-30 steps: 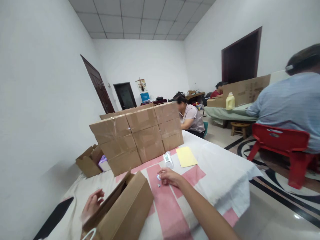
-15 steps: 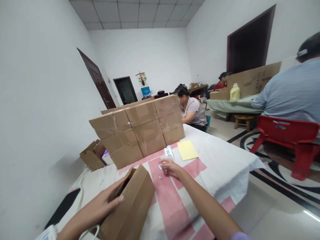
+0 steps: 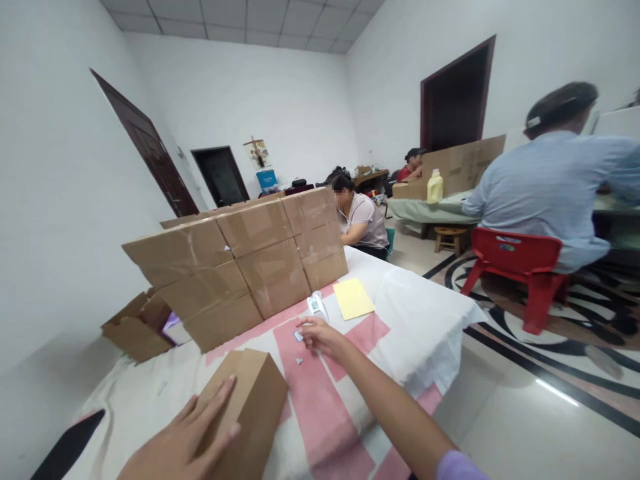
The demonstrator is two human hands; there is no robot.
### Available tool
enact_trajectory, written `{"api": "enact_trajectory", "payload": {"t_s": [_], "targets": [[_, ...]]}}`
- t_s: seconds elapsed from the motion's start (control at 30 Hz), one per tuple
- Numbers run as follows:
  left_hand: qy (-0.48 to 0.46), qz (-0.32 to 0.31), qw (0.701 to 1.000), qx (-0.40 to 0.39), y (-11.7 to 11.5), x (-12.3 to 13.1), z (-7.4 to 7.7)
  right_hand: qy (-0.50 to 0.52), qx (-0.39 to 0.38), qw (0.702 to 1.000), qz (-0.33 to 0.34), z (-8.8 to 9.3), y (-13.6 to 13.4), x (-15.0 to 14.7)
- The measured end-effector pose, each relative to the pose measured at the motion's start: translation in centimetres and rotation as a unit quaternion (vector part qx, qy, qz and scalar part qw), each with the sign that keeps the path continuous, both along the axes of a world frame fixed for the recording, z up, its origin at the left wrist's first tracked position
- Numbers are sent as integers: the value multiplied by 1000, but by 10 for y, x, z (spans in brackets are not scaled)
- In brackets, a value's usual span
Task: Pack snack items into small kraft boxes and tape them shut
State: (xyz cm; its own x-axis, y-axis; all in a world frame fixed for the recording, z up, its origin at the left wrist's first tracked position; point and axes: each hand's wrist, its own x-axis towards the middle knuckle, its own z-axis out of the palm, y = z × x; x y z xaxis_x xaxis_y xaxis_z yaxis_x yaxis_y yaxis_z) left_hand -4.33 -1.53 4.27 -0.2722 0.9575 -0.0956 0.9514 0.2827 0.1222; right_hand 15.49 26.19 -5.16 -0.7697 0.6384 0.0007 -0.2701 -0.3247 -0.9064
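My left hand (image 3: 193, 433) lies with its fingers spread over a brown cardboard box (image 3: 255, 407) at the near edge of the table. The box's top looks closed under it. My right hand (image 3: 320, 337) is farther in, its fingertips pinched at a small white piece with a blue edge (image 3: 299, 335). Just below that piece, a tiny grey-white scrap (image 3: 299, 361) rests on the pink patch of the cloth. Beyond my right hand stand a small white device with a display (image 3: 316, 307) and a yellow sheet (image 3: 354, 298).
A partition of taped cardboard (image 3: 270, 257) runs across the back of the table. An open carton (image 3: 137, 333) stands at its left end. One person (image 3: 367, 217) sits behind the partition; another (image 3: 543, 180) sits on a red chair (image 3: 517, 257) to the right.
My view has swung to the right. My left hand has shifted from the box's open slot to its top face, and the opening no longer shows. My right hand stays by the small piece.
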Motion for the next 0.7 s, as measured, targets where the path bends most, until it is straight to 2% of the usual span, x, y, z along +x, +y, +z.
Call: {"api": "enact_trajectory", "payload": {"t_s": [0.13,0.23,0.43,0.57,0.7], "targets": [[80,51,994,54,12,34,-18,12,-7,1000,9,-1,-1,0],[76,19,997,29,13,28,-24,10,-14,1000,2,0,-4,1],[10,-86,996,-7,-10,-10,-18,13,-53,998,12,9,-9,1],[9,-112,994,12,-26,-5,-11,26,-129,991,40,9,-21,0],[8,-162,987,3,-30,1,2,35,-186,979,75,2,-50,-1]]}}
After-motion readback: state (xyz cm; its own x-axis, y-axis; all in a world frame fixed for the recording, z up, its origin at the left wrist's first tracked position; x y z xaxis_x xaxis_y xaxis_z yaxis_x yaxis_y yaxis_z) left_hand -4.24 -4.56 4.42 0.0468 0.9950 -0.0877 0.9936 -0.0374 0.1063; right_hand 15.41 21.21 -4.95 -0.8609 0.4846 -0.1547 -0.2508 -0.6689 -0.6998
